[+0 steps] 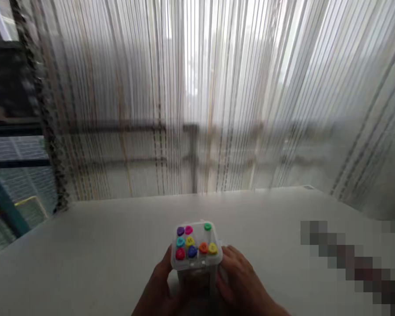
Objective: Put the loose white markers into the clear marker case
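Note:
A clear plastic box [197,263] stands upright at the near middle of the white table. Several coloured round caps [190,242], apparently of markers, show at its top: purple, pink, green, light blue, yellow, red, blue and orange. One stretch at the back of the top, between pink and green, has no cap. My left hand [161,281] is closed around the box's left side. From the right, my right hand [238,281] presses against the opposite side, its fingers bent along the wall. The lower part of the box is dark and hard to make out.
The white table [112,237] reaches back to a sheer striped curtain [197,96] over a window. At the left, past a dark curtain edge, are bars and a brick-patterned surface [16,149]. A pixelated patch covers part of the right side.

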A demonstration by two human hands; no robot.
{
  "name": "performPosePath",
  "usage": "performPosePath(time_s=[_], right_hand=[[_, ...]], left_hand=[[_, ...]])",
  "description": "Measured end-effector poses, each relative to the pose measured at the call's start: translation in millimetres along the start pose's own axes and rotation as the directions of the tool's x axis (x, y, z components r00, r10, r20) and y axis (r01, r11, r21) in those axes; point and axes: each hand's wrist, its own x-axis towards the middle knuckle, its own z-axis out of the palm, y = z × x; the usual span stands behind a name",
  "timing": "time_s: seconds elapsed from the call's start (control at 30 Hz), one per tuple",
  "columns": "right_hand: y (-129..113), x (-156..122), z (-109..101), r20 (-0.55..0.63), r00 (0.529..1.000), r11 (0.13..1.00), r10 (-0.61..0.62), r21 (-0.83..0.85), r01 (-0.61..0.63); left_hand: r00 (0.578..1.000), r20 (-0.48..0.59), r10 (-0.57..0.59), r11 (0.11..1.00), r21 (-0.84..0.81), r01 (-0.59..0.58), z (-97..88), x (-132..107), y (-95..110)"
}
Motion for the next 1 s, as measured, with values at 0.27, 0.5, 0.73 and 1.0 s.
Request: performPosePath(time_s=[0.27, 0.5, 0.73, 1.0], right_hand=[[0.0, -1.0, 0.6, -0.039, 0.999, 1.000, -0.030, -0.005, 0.030], [-2.8, 0.4, -1.8, -0.023, 0.999, 1.000, -0.024, -0.007, 0.023], [-1.4, 0.0, -2.2, -0.010, 1.000, 1.000, -0.016, 0.001, 0.016], [-2.8, 0.6, -2.9, -0.003, 1.000, 1.000, -0.009, -0.009, 0.009]], left_hand=[[0.996, -0.036, 0.079, 0.997, -0.008, -0.079, 0.8, 0.5, -4.9], [0.998, -0.023, 0.065, 0.998, -0.010, -0.065, 0.9, 2.2, -0.1], [0.998, -0.010, 0.055, 0.998, -0.012, -0.055, 0.2, 1.6, -1.2], [0.998, -0.029, 0.063, 0.998, 0.028, -0.062, 1.0, 2.1, -1.3]])
